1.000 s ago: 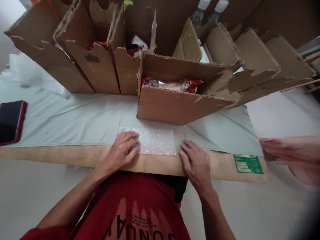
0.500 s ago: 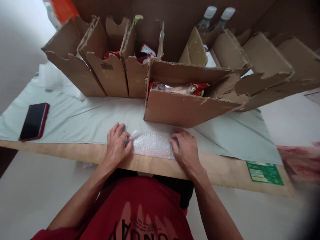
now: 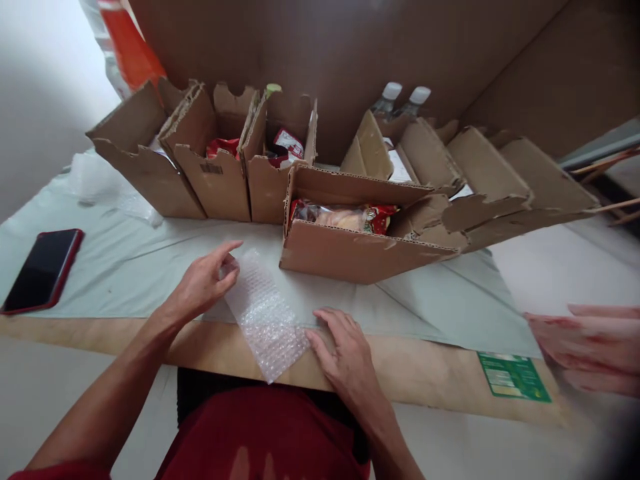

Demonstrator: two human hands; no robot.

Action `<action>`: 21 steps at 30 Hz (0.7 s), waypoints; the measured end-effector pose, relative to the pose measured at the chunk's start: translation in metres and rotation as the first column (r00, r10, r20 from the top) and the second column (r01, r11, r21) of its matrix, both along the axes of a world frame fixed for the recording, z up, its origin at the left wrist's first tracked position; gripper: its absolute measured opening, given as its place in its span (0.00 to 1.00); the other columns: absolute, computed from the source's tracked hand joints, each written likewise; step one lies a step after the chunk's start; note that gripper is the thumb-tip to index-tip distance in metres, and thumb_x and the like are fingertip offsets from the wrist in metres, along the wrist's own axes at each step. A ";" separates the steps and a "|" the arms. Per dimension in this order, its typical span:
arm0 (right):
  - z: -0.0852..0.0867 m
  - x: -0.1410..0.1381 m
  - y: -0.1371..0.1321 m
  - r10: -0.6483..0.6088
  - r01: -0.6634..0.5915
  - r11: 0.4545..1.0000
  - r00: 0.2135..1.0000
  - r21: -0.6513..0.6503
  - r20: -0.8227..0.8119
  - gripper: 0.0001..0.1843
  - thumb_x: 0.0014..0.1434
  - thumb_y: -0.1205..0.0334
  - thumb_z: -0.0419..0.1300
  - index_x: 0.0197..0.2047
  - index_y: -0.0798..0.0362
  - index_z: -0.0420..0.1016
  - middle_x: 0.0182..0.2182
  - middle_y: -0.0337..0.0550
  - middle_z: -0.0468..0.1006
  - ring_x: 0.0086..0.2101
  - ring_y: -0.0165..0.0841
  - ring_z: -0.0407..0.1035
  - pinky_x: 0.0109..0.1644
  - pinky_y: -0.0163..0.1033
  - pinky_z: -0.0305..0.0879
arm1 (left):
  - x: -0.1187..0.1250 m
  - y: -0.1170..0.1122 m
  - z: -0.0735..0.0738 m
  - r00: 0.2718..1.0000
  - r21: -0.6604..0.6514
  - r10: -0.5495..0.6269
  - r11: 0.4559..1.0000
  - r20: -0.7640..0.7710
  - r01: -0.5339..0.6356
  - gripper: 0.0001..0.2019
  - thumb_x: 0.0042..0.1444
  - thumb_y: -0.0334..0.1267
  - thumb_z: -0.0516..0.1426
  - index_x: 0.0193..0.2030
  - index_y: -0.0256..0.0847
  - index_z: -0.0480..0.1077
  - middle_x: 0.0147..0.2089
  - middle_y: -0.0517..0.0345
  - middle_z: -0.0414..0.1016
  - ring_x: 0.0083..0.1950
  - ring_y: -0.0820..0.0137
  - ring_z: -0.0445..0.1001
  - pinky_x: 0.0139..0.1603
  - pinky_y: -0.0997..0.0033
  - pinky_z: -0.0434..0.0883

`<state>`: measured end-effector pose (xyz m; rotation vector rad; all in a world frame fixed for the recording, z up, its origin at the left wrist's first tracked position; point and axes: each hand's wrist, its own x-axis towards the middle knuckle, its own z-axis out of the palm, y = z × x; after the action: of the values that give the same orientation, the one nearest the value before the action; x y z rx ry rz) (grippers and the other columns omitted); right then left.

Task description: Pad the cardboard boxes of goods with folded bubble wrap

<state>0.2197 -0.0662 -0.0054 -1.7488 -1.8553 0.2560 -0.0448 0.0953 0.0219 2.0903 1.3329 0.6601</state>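
Observation:
A small sheet of clear bubble wrap lies slantwise over the table's front edge. My left hand pinches its far corner between thumb and fingers and lifts it a little. My right hand rests flat on the table at the sheet's near right edge, its fingertips touching the wrap. Just beyond the hands stands a brown cardboard box with a red and clear snack packet inside.
Several more open cardboard boxes stand in a row at the back, with two bottles behind. A red-cased phone lies at left on the pale sheet. A green label sits at right near another person's blurred hand.
The bubble wrap lay flat and square between both hands. My left hand has taken its far corner and turned it slantwise, lifting it. My right hand has moved down to its near edge.

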 end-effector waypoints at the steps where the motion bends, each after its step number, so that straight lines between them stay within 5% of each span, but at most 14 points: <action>1: -0.002 0.000 0.003 0.002 -0.003 1.000 0.998 0.012 0.060 0.13 0.69 0.58 0.58 0.54 0.53 0.76 0.49 0.51 0.83 0.47 0.44 0.77 0.49 0.48 0.72 | 0.001 0.006 0.000 0.999 0.005 -0.034 0.999 -0.003 0.034 0.26 0.58 0.38 0.56 0.64 0.41 0.69 0.37 0.58 0.80 0.30 0.71 0.71 0.34 0.71 0.69; 8: -0.023 -0.009 0.010 0.031 -0.028 0.999 0.961 -0.016 0.276 0.19 0.71 0.53 0.55 0.57 0.56 0.75 0.60 0.62 0.76 0.57 0.52 0.70 0.54 0.54 0.67 | 0.004 0.016 -0.009 0.995 -0.030 -0.098 0.995 0.002 0.098 0.28 0.54 0.32 0.54 0.63 0.38 0.71 0.40 0.56 0.81 0.36 0.70 0.75 0.36 0.72 0.70; 13: -0.027 -0.020 0.010 0.091 -0.094 0.996 0.968 0.004 0.233 0.17 0.72 0.55 0.54 0.55 0.54 0.76 0.60 0.60 0.76 0.58 0.52 0.70 0.55 0.54 0.66 | 0.005 0.043 -0.016 0.991 -0.002 -0.096 0.995 -0.098 0.097 0.27 0.55 0.29 0.54 0.63 0.38 0.72 0.40 0.57 0.81 0.37 0.69 0.76 0.44 0.69 0.73; 16: -0.023 -0.024 0.012 0.135 -0.142 0.990 0.974 0.026 0.183 0.15 0.71 0.57 0.55 0.55 0.53 0.75 0.59 0.58 0.77 0.58 0.49 0.71 0.56 0.53 0.67 | 0.003 0.061 -0.015 0.988 0.123 -0.016 0.992 -0.156 0.036 0.28 0.56 0.31 0.57 0.65 0.36 0.70 0.48 0.53 0.80 0.49 0.62 0.78 0.56 0.61 0.73; 18: -0.020 -0.024 0.011 0.183 -0.189 0.982 0.969 0.024 0.164 0.15 0.70 0.62 0.55 0.57 0.52 0.73 0.59 0.57 0.77 0.58 0.48 0.71 0.57 0.53 0.68 | -0.001 0.057 -0.013 0.987 0.200 0.025 0.980 -0.159 0.008 0.28 0.57 0.33 0.59 0.66 0.36 0.68 0.55 0.49 0.78 0.57 0.57 0.75 0.62 0.54 0.71; 21: -0.018 -0.020 0.008 0.283 -0.283 0.959 0.942 -0.027 0.181 0.23 0.67 0.72 0.52 0.63 0.52 0.70 0.62 0.56 0.75 0.60 0.47 0.69 0.58 0.53 0.68 | -0.009 0.018 -0.008 0.994 0.198 -0.052 0.978 -0.098 0.070 0.21 0.64 0.36 0.57 0.63 0.41 0.71 0.58 0.51 0.77 0.60 0.58 0.74 0.64 0.52 0.70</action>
<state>0.1993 -0.0581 -0.0232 -1.5453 -2.2425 0.2112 -0.0541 0.1138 0.0137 2.3394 1.2913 0.7058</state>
